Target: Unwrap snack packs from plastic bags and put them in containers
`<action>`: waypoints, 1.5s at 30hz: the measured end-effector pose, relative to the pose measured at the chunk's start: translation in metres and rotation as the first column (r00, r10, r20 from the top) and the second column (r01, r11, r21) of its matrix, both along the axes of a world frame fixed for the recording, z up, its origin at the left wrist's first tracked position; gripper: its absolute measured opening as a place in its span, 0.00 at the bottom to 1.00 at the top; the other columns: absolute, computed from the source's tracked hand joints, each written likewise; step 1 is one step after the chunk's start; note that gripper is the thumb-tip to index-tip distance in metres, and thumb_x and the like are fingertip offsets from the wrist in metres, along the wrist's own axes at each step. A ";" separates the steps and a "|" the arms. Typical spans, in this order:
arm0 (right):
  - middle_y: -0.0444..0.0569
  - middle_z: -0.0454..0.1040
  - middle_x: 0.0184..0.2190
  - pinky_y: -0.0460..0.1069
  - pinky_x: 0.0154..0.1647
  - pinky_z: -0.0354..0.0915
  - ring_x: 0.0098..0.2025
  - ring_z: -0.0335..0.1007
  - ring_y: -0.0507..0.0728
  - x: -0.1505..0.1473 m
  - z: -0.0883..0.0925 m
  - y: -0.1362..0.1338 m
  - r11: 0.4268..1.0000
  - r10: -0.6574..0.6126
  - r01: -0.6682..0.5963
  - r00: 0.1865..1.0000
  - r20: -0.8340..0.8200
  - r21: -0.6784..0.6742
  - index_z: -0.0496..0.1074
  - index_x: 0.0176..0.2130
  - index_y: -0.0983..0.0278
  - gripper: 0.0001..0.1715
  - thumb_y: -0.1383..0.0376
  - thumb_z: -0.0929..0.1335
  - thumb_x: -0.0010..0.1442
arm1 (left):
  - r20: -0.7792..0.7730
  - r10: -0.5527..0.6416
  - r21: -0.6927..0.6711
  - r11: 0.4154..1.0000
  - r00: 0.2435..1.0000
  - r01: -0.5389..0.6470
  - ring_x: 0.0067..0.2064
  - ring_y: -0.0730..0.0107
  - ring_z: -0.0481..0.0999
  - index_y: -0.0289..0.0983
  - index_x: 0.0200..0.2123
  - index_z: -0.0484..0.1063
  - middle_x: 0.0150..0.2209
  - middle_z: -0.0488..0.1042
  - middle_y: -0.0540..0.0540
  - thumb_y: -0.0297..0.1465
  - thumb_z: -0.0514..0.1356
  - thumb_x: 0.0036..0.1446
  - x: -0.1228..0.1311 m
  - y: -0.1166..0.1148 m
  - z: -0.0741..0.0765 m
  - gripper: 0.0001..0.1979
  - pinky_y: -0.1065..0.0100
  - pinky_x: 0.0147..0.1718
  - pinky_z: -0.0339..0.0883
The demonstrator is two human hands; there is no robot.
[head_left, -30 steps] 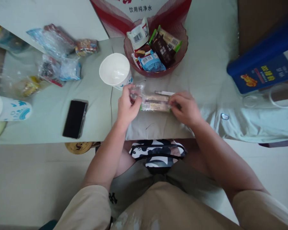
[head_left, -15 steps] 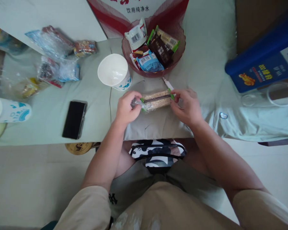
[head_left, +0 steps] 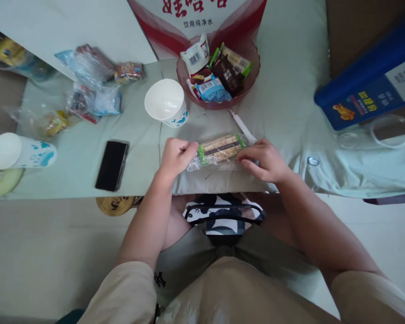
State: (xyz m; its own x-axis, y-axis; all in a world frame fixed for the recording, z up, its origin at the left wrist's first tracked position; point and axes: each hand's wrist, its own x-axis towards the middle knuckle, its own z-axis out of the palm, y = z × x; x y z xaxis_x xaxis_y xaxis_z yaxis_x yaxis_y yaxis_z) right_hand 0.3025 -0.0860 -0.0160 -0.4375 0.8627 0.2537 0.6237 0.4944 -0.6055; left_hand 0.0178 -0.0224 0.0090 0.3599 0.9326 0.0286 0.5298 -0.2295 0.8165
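Note:
A wrapped snack bar (head_left: 220, 149) lies near the table's front edge. Its film is clear with green bands at both ends, showing pale grainy layers around a dark middle strip. My left hand (head_left: 178, 155) is closed on the crinkled left end of the film, thumb on top. At the right end, my right hand (head_left: 265, 160) has its thumb and forefinger slightly apart, close against the loose film; whether they touch it is hard to see. Behind that hand a slim white pen-like stick (head_left: 242, 125) lies on the cloth.
A pink glass bowl (head_left: 219, 105) of packaged snacks stands behind, with a white paper cup (head_left: 167, 103) to its left. Further left are a phone (head_left: 112, 165), plastic-wrapped packets (head_left: 94, 67) and another paper cup (head_left: 23, 151). A blue box (head_left: 364, 90) and clear plastic cup (head_left: 389, 131) sit right.
The snack bar has tilted, so its top shows more broadly. My right hand's pinch on the green end has loosened and moved down. The camera view has shifted slightly.

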 end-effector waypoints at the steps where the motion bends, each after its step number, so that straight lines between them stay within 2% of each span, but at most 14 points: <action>1: 0.47 0.80 0.27 0.57 0.44 0.62 0.29 0.74 0.57 0.001 -0.001 0.000 1.000 -0.001 0.001 0.999 0.036 -0.014 0.78 0.34 0.61 0.19 0.59 0.61 0.68 | -0.078 -0.016 0.000 1.000 0.997 0.016 0.20 0.74 0.57 0.41 0.12 0.61 0.13 0.57 0.52 0.37 0.59 0.60 0.001 -0.001 0.001 0.24 0.64 0.25 0.49; 4: 0.46 0.74 0.20 0.56 0.43 0.60 0.24 0.67 0.55 0.003 -0.004 0.002 0.999 -0.041 0.042 0.990 0.136 -0.005 0.72 0.25 0.61 0.27 0.56 0.60 0.72 | -0.248 -0.076 -0.021 0.997 0.966 0.073 0.20 0.75 0.56 0.40 0.16 0.67 0.14 0.59 0.55 0.36 0.63 0.57 0.003 -0.002 0.005 0.18 0.66 0.26 0.49; 7: 0.44 0.66 0.14 0.57 0.44 0.61 0.20 0.60 0.53 0.005 -0.009 0.003 0.993 -0.118 0.114 0.965 0.233 0.030 0.66 0.19 0.61 0.32 0.56 0.61 0.73 | -0.336 -0.165 -0.152 0.981 0.927 0.119 0.21 0.73 0.62 0.41 0.24 0.73 0.17 0.67 0.56 0.36 0.68 0.52 0.002 -0.002 0.006 0.09 0.67 0.26 0.52; 10: 0.45 0.68 0.15 0.58 0.47 0.62 0.21 0.62 0.54 0.004 -0.011 0.003 0.983 -0.185 0.178 0.938 0.294 0.051 0.68 0.19 0.61 0.29 0.57 0.64 0.70 | -0.390 -0.257 -0.248 0.954 0.884 0.168 0.22 0.73 0.65 0.41 0.24 0.70 0.19 0.69 0.56 0.36 0.73 0.47 0.001 -0.003 0.007 0.14 0.67 0.24 0.52; 13: 0.49 0.78 0.23 0.60 0.51 0.63 0.27 0.72 0.58 0.000 -0.009 0.001 0.973 -0.232 0.217 0.929 0.288 0.083 0.74 0.24 0.61 0.21 0.60 0.67 0.68 | -0.435 -0.291 -0.267 0.946 0.852 0.186 0.22 0.72 0.65 0.41 0.24 0.68 0.20 0.70 0.56 0.39 0.77 0.40 0.003 -0.007 0.010 0.20 0.67 0.23 0.51; 16: 0.53 0.86 0.38 0.63 0.56 0.64 0.42 0.80 0.65 -0.003 -0.007 0.000 0.965 -0.259 0.244 0.940 0.222 0.095 0.81 0.39 0.60 0.10 0.63 0.68 0.66 | -0.445 -0.290 -0.218 0.953 0.847 0.212 0.22 0.72 0.64 0.42 0.24 0.67 0.21 0.69 0.57 0.40 0.80 0.36 0.007 -0.012 0.010 0.24 0.67 0.23 0.50; 19: 0.56 0.84 0.54 0.67 0.62 0.63 0.58 0.77 0.69 -0.004 -0.009 0.001 0.969 -0.244 0.235 0.958 0.151 0.074 0.80 0.51 0.60 0.16 0.64 0.68 0.65 | -0.436 -0.243 -0.138 0.970 0.866 0.202 0.22 0.72 0.63 0.42 0.24 0.67 0.20 0.67 0.56 0.40 0.75 0.45 0.010 -0.016 0.006 0.19 0.67 0.24 0.51; 22: 0.55 0.81 0.58 0.68 0.65 0.61 0.65 0.72 0.70 -0.006 -0.012 0.002 0.973 -0.224 0.213 0.965 0.134 0.092 0.79 0.51 0.59 0.16 0.64 0.68 0.65 | -0.411 -0.222 -0.094 0.975 0.884 0.201 0.24 0.72 0.64 0.40 0.22 0.68 0.21 0.68 0.54 0.35 0.66 0.55 0.012 -0.017 0.000 0.13 0.67 0.27 0.53; 25: 0.55 0.81 0.56 0.65 0.62 0.64 0.62 0.74 0.69 -0.008 -0.009 0.003 0.971 -0.214 0.199 0.970 0.113 0.134 0.80 0.49 0.58 0.14 0.64 0.68 0.66 | -0.330 -0.247 -0.062 0.969 0.911 0.240 0.23 0.73 0.62 0.40 0.20 0.67 0.20 0.67 0.53 0.32 0.60 0.56 0.014 -0.015 -0.001 0.13 0.66 0.29 0.55; 28: 0.54 0.83 0.44 0.58 0.51 0.69 0.48 0.78 0.63 -0.011 -0.003 0.002 0.973 -0.199 0.189 0.978 0.064 0.131 0.80 0.45 0.59 0.12 0.65 0.66 0.67 | -0.175 -0.246 -0.082 0.968 0.953 0.235 0.22 0.74 0.60 0.39 0.19 0.67 0.18 0.65 0.53 0.33 0.60 0.55 0.016 -0.011 0.004 0.13 0.67 0.27 0.55; 32: 0.47 0.78 0.29 0.51 0.36 0.66 0.30 0.71 0.56 -0.019 0.001 -0.001 0.988 -0.137 0.138 0.990 -0.018 0.066 0.78 0.41 0.59 0.12 0.65 0.64 0.68 | 0.058 -0.106 -0.172 0.978 0.993 0.114 0.23 0.74 0.58 0.39 0.19 0.65 0.18 0.60 0.53 0.36 0.60 0.54 0.016 -0.005 0.006 0.14 0.68 0.24 0.52; 37: 0.55 0.81 0.43 0.53 0.41 0.70 0.41 0.78 0.59 -0.029 -0.003 0.002 0.991 -0.131 0.130 0.988 -0.080 -0.020 0.76 0.37 0.61 0.12 0.63 0.64 0.67 | 0.306 0.200 -0.354 0.932 0.931 -0.084 0.22 0.74 0.58 0.39 0.18 0.64 0.18 0.61 0.51 0.37 0.62 0.48 0.016 -0.001 -0.005 0.13 0.67 0.23 0.49; 41: 0.49 0.79 0.31 0.52 0.33 0.66 0.31 0.74 0.57 -0.031 -0.003 0.003 0.972 -0.212 0.206 0.976 -0.045 -0.114 0.76 0.42 0.61 0.13 0.59 0.64 0.69 | 0.437 0.293 -0.489 0.871 0.850 -0.049 0.24 0.72 0.65 0.40 0.20 0.66 0.20 0.65 0.51 0.36 0.64 0.42 0.018 -0.001 -0.009 0.10 0.65 0.26 0.58; 45: 0.51 0.80 0.39 0.54 0.41 0.70 0.38 0.76 0.59 -0.031 0.000 0.001 0.995 0.084 -0.091 0.987 -0.134 -0.044 0.76 0.54 0.61 0.22 0.51 0.66 0.69 | 0.494 0.294 -0.504 0.864 0.818 -0.006 0.26 0.70 0.69 0.40 0.21 0.64 0.20 0.63 0.52 0.37 0.63 0.41 0.018 0.001 -0.009 0.10 0.62 0.31 0.66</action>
State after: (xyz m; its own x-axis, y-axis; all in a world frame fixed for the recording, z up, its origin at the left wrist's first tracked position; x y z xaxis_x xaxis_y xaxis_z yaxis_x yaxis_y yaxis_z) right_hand 0.2712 -0.0851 -0.0163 -0.4775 0.8355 0.2718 0.4922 0.5106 -0.7050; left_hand 0.0360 -0.0219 -0.0003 0.2720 0.9230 -0.2721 -0.0344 0.2919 0.9558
